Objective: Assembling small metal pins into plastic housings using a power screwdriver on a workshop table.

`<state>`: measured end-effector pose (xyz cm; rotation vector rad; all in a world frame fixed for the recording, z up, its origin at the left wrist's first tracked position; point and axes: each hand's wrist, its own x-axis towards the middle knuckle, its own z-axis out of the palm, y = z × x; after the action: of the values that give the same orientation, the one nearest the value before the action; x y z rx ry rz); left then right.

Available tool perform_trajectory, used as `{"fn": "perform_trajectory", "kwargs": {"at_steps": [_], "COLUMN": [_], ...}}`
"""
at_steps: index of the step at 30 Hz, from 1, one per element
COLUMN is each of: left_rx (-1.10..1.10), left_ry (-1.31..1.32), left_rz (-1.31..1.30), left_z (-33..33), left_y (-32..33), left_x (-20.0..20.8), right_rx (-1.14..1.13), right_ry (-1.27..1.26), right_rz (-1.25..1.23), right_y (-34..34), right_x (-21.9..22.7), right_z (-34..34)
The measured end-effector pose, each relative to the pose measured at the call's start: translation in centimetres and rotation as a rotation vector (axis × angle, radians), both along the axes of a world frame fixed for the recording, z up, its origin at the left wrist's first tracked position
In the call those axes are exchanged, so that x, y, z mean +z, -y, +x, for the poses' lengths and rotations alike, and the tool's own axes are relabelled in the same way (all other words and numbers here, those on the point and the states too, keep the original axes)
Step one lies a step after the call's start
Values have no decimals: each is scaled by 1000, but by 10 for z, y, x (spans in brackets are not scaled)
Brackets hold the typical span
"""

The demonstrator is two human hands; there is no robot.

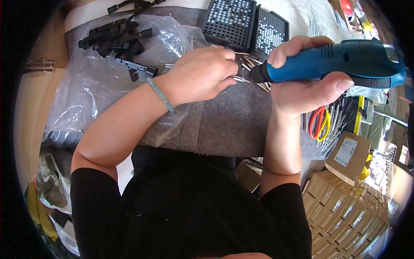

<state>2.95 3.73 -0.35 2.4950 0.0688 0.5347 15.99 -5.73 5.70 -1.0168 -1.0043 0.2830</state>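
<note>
In my right hand (294, 97) lies a teal cordless screwdriver (310, 64), my fingers wrapped round its body and its black nose turned left. My left hand (202, 73), a green bead bracelet on its wrist, pinches a thin metal rod (242, 80). The rod's right end meets the screwdriver's nose; my fingers cover part of it. Several loose metal rods (264, 85) lie on the grey worktop (228, 121) behind the nose. Left of my left hand, a grey and black clamp-like part (137, 67) rests on clear plastic sheeting (77, 103).
Two black hole trays (230, 44) with small silvery pieces stand at the back. A heap of black parts (116, 36) lies at the far left. To the right are red-handled pliers (316, 123), yellow-handled pliers (324, 127), and a cardboard box (348, 157) above stacked cartons (340, 211).
</note>
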Motion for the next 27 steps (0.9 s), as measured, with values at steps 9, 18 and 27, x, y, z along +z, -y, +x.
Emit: {"fn": "perform_trajectory", "kwargs": {"at_steps": [9,18,27], "left_rx": [11,17,10], "left_ry": [-5,16,47], "left_rz": [-9,-12,3], "left_z": [1,1,4], "left_y": [1,2,2], "left_x": [0,-2,-3], "right_rx": [-46,36,101], "right_ry": [79,17,-43], "right_rz": [-169,-94,-14], "right_y": [5,3,1], "right_x": [-1,-4,-5], "right_z": [-1,-2,1]}}
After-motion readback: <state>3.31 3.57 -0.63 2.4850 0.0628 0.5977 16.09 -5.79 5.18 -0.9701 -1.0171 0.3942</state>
